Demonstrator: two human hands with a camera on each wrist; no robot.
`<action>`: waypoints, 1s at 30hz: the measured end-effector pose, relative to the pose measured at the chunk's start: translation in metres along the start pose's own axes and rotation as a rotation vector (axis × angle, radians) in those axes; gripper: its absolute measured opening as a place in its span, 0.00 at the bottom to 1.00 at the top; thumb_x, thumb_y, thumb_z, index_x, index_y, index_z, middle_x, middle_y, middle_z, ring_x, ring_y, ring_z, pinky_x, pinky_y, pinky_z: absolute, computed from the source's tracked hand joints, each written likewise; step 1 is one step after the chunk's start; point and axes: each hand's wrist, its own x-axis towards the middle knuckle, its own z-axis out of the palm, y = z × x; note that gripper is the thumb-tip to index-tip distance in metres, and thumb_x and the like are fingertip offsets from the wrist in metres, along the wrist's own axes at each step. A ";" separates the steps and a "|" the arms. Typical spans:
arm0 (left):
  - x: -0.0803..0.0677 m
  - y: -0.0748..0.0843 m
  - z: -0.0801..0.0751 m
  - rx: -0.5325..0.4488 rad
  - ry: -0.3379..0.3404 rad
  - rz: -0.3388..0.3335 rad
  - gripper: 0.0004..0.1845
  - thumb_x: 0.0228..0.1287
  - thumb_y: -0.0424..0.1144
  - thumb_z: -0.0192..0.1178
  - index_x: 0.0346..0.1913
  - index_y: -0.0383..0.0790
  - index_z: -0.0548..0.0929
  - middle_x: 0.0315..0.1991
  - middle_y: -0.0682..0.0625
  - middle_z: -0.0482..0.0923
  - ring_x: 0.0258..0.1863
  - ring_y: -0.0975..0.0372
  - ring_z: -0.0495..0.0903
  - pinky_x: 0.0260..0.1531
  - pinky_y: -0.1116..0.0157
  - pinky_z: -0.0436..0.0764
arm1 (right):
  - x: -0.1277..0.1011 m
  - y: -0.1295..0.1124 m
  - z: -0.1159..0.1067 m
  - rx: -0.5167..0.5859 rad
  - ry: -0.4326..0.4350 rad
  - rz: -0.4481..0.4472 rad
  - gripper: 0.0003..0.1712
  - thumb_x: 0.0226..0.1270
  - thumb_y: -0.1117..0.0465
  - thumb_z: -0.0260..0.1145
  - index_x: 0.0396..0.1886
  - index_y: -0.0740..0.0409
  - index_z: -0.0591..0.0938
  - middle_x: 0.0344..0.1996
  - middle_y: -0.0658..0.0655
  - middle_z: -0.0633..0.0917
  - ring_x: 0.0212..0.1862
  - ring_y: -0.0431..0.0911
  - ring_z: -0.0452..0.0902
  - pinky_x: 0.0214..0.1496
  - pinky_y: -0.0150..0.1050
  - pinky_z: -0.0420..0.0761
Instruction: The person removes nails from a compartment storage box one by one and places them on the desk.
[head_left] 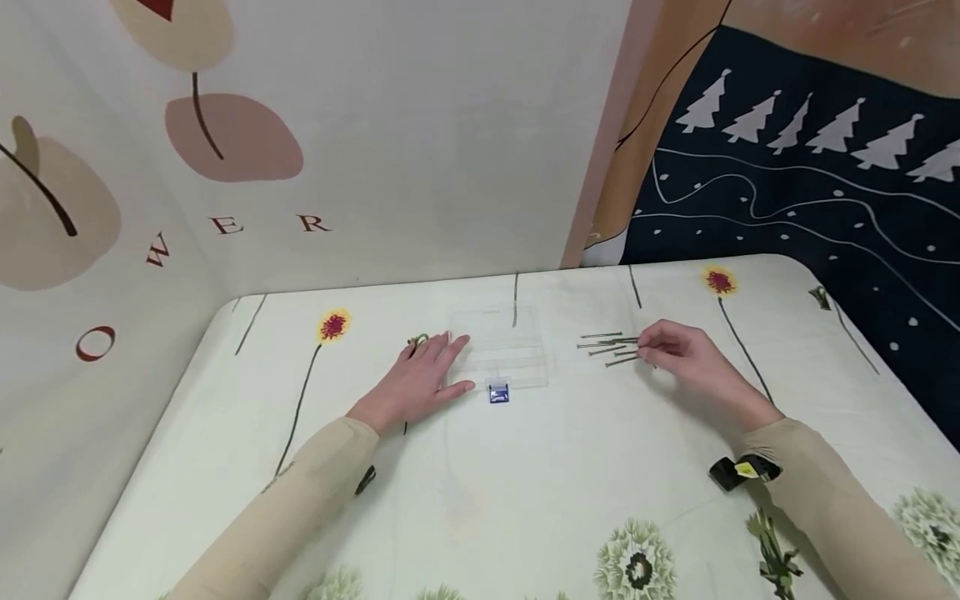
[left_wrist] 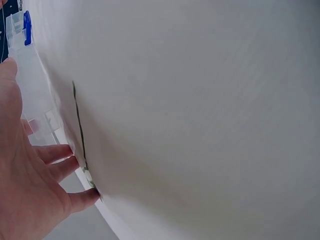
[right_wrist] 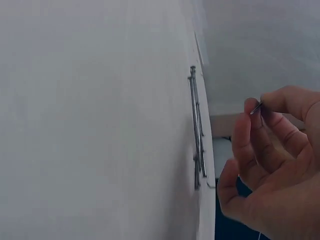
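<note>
My left hand (head_left: 418,377) rests with spread fingers at the left side of a clear plastic box (head_left: 501,343), its fingertips over or beside the edge. A blue latch (head_left: 498,392) is on the box's near side. To the right of the box, several metal nails (head_left: 606,351) lie loosely side by side on the table. My right hand (head_left: 686,354) is at the right end of these nails. Between its thumb and index finger it pinches a nail (right_wrist: 256,107), mostly hidden by the fingers in the right wrist view.
The table (head_left: 465,492) has a pale cloth printed with flowers. A white printed curtain (head_left: 420,150) rises behind it, and a dark cloth with white trees (head_left: 795,192) hangs at the right. On my right wrist sits a black strap (head_left: 727,473).
</note>
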 end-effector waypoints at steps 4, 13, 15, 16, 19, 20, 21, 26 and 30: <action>-0.001 0.000 -0.002 -0.002 0.004 0.005 0.42 0.69 0.65 0.46 0.77 0.45 0.50 0.73 0.37 0.52 0.72 0.46 0.52 0.65 0.40 0.52 | -0.004 0.002 -0.009 -0.097 0.017 0.026 0.08 0.69 0.65 0.63 0.42 0.66 0.80 0.37 0.58 0.83 0.39 0.40 0.76 0.43 0.30 0.73; -0.003 -0.003 -0.002 -0.002 0.024 0.008 0.42 0.70 0.64 0.46 0.77 0.45 0.51 0.73 0.36 0.53 0.71 0.45 0.53 0.64 0.39 0.52 | -0.001 0.012 -0.020 -0.237 -0.055 0.052 0.03 0.67 0.68 0.63 0.38 0.63 0.82 0.38 0.57 0.82 0.41 0.47 0.75 0.44 0.35 0.74; -0.003 -0.003 -0.001 -0.007 0.025 0.006 0.42 0.69 0.64 0.46 0.77 0.45 0.51 0.73 0.36 0.53 0.71 0.46 0.53 0.65 0.39 0.52 | 0.000 0.014 -0.021 -0.251 -0.069 0.074 0.03 0.67 0.67 0.63 0.38 0.62 0.82 0.38 0.57 0.82 0.41 0.48 0.74 0.44 0.36 0.74; -0.004 -0.003 0.000 -0.009 0.022 0.003 0.42 0.69 0.65 0.46 0.77 0.45 0.51 0.73 0.37 0.53 0.71 0.46 0.53 0.65 0.39 0.52 | 0.000 0.015 -0.022 -0.257 -0.074 0.083 0.03 0.67 0.67 0.63 0.38 0.62 0.82 0.38 0.57 0.82 0.41 0.49 0.74 0.44 0.37 0.74; -0.005 -0.002 0.002 -0.020 0.006 0.000 0.42 0.69 0.65 0.45 0.77 0.45 0.50 0.73 0.37 0.52 0.72 0.45 0.52 0.65 0.39 0.51 | 0.002 0.018 -0.023 -0.263 -0.090 0.107 0.04 0.67 0.66 0.64 0.39 0.61 0.83 0.37 0.56 0.82 0.40 0.49 0.73 0.43 0.39 0.74; -0.005 -0.001 0.002 -0.021 0.003 -0.001 0.42 0.69 0.65 0.45 0.77 0.45 0.50 0.73 0.37 0.52 0.72 0.45 0.52 0.65 0.39 0.51 | 0.002 0.019 -0.022 -0.266 -0.092 0.113 0.04 0.67 0.66 0.64 0.39 0.61 0.83 0.37 0.56 0.82 0.40 0.49 0.73 0.44 0.40 0.74; -0.006 -0.001 0.002 -0.020 0.001 -0.003 0.43 0.69 0.66 0.45 0.77 0.45 0.50 0.73 0.37 0.52 0.72 0.45 0.52 0.65 0.39 0.51 | 0.003 0.019 -0.022 -0.270 -0.092 0.115 0.05 0.67 0.66 0.63 0.39 0.61 0.83 0.37 0.56 0.82 0.40 0.49 0.73 0.44 0.41 0.74; -0.006 0.000 0.001 -0.008 0.012 -0.004 0.42 0.69 0.65 0.45 0.77 0.45 0.50 0.73 0.36 0.52 0.71 0.45 0.53 0.65 0.40 0.51 | 0.003 0.019 -0.025 -0.272 -0.081 0.125 0.08 0.69 0.64 0.62 0.43 0.64 0.82 0.42 0.60 0.83 0.44 0.52 0.74 0.48 0.48 0.73; -0.005 -0.001 -0.002 -0.008 0.012 0.000 0.42 0.69 0.64 0.46 0.77 0.45 0.51 0.73 0.36 0.52 0.72 0.45 0.53 0.65 0.39 0.51 | -0.003 0.015 -0.030 -0.255 -0.080 0.155 0.12 0.72 0.62 0.60 0.46 0.65 0.81 0.46 0.63 0.81 0.47 0.53 0.74 0.49 0.47 0.73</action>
